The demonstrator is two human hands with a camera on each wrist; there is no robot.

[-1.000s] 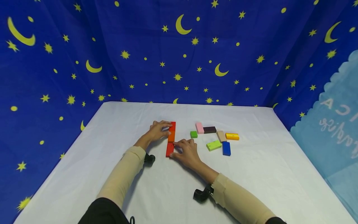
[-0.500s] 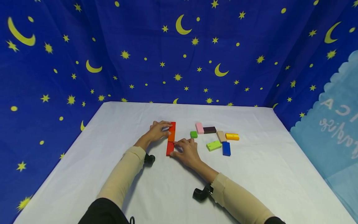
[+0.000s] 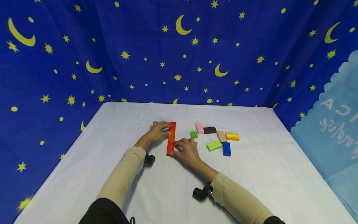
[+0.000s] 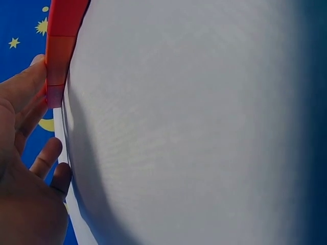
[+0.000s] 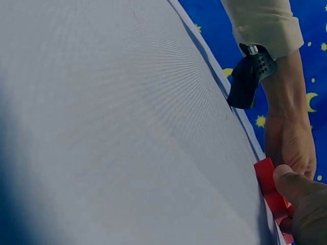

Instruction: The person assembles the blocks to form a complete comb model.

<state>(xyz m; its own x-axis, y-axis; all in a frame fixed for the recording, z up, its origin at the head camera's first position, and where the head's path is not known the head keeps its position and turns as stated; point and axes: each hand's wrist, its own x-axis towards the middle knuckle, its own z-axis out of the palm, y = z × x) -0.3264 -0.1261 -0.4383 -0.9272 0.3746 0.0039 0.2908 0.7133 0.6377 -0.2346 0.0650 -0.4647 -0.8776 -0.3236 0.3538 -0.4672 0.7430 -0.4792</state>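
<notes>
Three in line: a far red block [image 3: 172, 125], an orange block [image 3: 172, 136] and a near red block [image 3: 169, 149] lie end to end on the white surface [image 3: 162, 189], flanked by your two hands. Your left hand [image 3: 158, 130] rests along the row's left side, fingers extended and gripping nothing, with contact at the far red and orange blocks; it seems to act as a fence that keeps those two from sliding. Opposite, your right hand [image 3: 188, 152] lightly pinches the near red block, thumb and index bent against it near either end, a hold that likely lets you square it to its neighbor. No gap shows at the seams. Well off to your right sit the loose pieces: a green cube [image 3: 194, 134], a pink block [image 3: 199, 128], a dark brown block [image 3: 209, 130], a tan block [image 3: 221, 137], a yellow block [image 3: 232, 136], a lime block [image 3: 213, 146] and a blue block [image 3: 226, 149], scattered at odd angles, perhaps parked there to leave you elbow room around the row.
</notes>
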